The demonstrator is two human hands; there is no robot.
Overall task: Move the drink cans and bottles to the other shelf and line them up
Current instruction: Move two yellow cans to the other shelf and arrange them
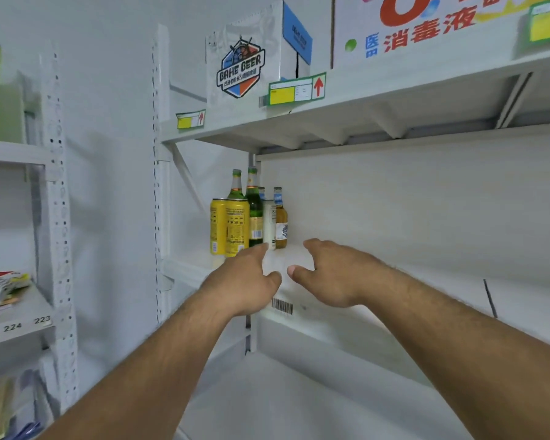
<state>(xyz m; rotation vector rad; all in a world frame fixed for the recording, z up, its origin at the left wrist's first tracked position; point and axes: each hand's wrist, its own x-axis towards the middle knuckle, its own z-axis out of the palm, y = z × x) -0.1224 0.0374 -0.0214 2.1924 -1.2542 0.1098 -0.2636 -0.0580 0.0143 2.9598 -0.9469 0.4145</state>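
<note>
While both arms reach forward over the white shelf (394, 290), neither hand has anything in it. The left hand (248, 281) is held palm down with its fingers loosely stretched toward the drinks, its fingertips close in front of the yellow cans (231, 227), though whether they touch is unclear. The right hand (334, 274) hovers just beside it, fingers relaxed and spread, thumb pointing toward the left thumb with a small gap between the two. The drinks stand bunched at the far left end of the shelf: the two yellow cans in front on the left, a green bottle (255, 214) behind them with another green bottle (236, 185) further back, then a white can (270, 225) and a brown bottle (281, 223) with a blue and white label on the right. A barcode sticker (282, 306) sits on the shelf's front edge below the hands. On the shelf above stands a beer box (245, 55).
</note>
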